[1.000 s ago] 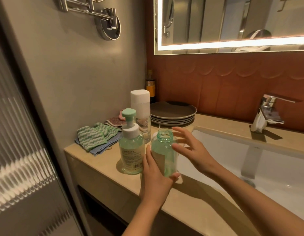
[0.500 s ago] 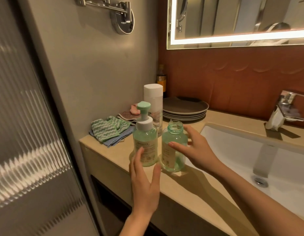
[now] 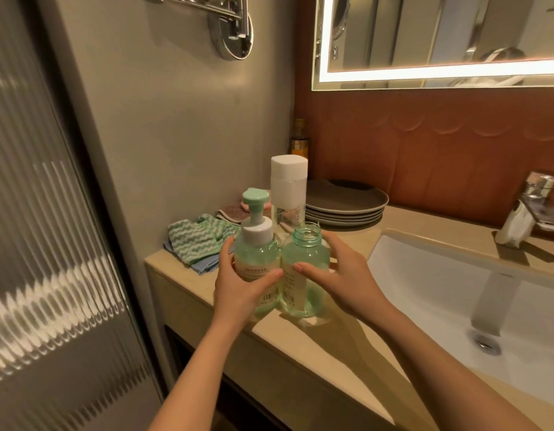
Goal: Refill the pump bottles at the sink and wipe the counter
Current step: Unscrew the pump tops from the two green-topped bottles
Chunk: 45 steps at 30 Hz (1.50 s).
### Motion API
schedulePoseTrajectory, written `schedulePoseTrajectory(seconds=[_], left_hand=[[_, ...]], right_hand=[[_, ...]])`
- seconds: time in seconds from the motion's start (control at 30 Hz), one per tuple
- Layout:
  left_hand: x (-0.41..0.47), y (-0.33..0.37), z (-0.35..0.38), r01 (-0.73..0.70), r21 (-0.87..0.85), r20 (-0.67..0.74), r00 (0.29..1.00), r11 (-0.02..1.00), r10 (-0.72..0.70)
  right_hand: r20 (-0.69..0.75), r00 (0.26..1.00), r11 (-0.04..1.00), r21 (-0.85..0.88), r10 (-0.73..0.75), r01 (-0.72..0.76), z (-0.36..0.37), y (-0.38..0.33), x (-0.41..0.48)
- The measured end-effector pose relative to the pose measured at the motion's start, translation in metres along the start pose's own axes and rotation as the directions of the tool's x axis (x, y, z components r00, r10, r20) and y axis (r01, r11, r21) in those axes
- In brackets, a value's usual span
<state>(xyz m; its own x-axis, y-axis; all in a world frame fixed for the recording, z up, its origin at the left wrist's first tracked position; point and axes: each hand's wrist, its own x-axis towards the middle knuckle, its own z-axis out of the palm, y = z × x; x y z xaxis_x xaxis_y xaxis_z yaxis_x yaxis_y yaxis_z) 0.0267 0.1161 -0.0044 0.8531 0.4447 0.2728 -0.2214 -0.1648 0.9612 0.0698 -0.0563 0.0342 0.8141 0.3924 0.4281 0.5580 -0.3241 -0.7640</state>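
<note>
Left hand (image 3: 240,293): fingers (image 3: 227,247) and thumb wrap the body of the pump bottle (image 3: 257,259), a firm hold at label height. Right hand (image 3: 344,284): thumb in front, the other fingers behind, cupping the open bottle (image 3: 306,264) round its belly.

Both bottles are upright, long axes vertical, touching side by side. They appear to stand on the surface (image 3: 300,349) near its front edge, just left of the sink (image 3: 449,275). The pump bottle has its pump head on. The open bottle has a bare threaded neck, mouth up. Fill level can't be read on either.

Key relation: the open bottle is the right one of the pair, already in the right hand, on the sink side. The faucet (image 3: 529,213) sits far right across the basin, so the right hand is the nearer carrier. Likely next step is filling, with the mouth kept vertical.

A tall white-capped bottle (image 3: 288,188) stands just behind the pair. The cloths (image 3: 196,241) lie far-left against the wall, nearer the left hand for the wipe.
</note>
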Motion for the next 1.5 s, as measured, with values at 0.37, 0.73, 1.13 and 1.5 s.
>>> schedulePoseTrajectory(seconds=[0.37,0.73,1.13,1.5], left_hand=[[-0.042,0.02,-0.002,-0.133,0.007,-0.129,0.983,0.991,0.133],[-0.101,0.035,0.072,-0.149,0.135,-0.011,0.988,0.979,0.152],[-0.091,0.024,0.104,-0.102,0.121,-0.024,0.994,0.987,0.106],[-0.086,0.017,0.108,-0.085,0.174,-0.041,0.995,0.981,0.093]], right_hand=[[0.109,0.991,0.994,-0.067,-0.075,0.083,0.021,0.003,0.016],[-0.132,0.991,0.984,0.168,-0.035,0.057,-0.05,-0.006,-0.017],[-0.167,0.985,0.975,0.207,-0.049,0.084,-0.076,-0.004,-0.014],[-0.03,0.986,0.979,-0.125,-0.166,0.161,-0.057,-0.019,-0.014]])
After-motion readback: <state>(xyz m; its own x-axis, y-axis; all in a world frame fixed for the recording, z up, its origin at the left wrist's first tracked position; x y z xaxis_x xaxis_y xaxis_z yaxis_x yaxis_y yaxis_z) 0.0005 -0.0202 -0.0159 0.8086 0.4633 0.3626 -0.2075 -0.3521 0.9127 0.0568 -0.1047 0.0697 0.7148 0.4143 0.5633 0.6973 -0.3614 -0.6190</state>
